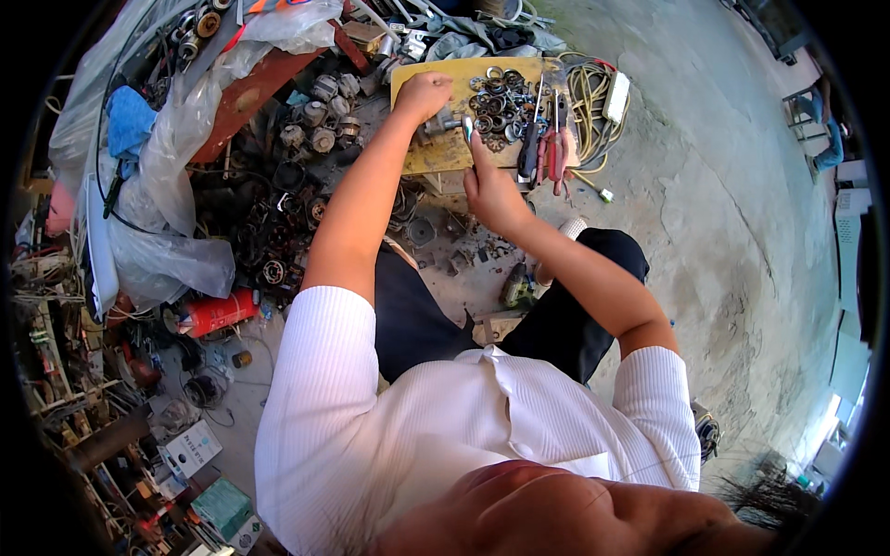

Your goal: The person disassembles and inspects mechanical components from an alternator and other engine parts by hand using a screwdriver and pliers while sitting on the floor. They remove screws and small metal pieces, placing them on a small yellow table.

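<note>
My left hand (424, 97) is closed over a small grey metal motor part (436, 128) with a protruding shaft, at the left of a yellow board (424, 164). In my right hand (496, 196) is a silver metal tool (467, 127), its index finger stretched along it; its exact kind is too small to tell. The tool's tip is close to the shaft end; whether they touch I cannot tell. Several metal rings and bearings (501, 104) lie on the board beyond my right hand. To their right lie a dark-handled screwdriver (529, 153) and red-handled pliers (558, 156).
Coiled cables (586, 88) and a white power strip (616, 97) lie right of the board. Small motors (320, 113) and dark parts are heaped at left, near plastic sheeting (199, 264) and a red cylinder (219, 313). A power drill (514, 284) stands between my legs.
</note>
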`<state>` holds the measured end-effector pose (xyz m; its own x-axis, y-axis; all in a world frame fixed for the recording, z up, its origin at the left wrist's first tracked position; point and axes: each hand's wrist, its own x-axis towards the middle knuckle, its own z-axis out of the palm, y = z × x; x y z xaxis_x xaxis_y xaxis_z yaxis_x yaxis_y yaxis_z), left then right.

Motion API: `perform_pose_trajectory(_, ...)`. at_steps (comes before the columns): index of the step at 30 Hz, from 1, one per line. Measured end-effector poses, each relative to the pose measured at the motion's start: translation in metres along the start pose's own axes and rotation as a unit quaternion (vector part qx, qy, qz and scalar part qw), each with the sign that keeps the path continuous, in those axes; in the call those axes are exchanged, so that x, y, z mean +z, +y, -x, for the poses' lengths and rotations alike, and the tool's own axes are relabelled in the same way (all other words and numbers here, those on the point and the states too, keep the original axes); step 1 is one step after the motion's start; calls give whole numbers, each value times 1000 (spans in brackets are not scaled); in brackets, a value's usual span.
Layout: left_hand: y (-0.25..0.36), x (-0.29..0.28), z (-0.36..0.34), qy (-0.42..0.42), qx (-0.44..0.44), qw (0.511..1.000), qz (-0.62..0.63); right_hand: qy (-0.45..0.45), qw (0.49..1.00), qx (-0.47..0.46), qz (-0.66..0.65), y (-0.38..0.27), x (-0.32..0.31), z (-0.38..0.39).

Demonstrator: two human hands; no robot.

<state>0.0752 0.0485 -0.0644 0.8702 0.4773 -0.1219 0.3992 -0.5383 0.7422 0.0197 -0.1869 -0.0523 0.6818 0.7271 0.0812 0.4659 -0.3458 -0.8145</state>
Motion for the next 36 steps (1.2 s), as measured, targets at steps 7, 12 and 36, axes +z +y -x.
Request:
perform_pose_trajectory(7, 6, -6, 2, 7, 11, 1000, -24, 124, 987, -71, 80, 41, 51, 0)
perform_pose_trajectory(12, 7, -4, 1, -5, 5, 1000, 9, -15, 998, 26, -62, 16, 12, 2)
perform_pose_trajectory(36, 13, -8, 14, 13, 22, 999, -42, -20, 978, 112, -173, 28, 28, -3)
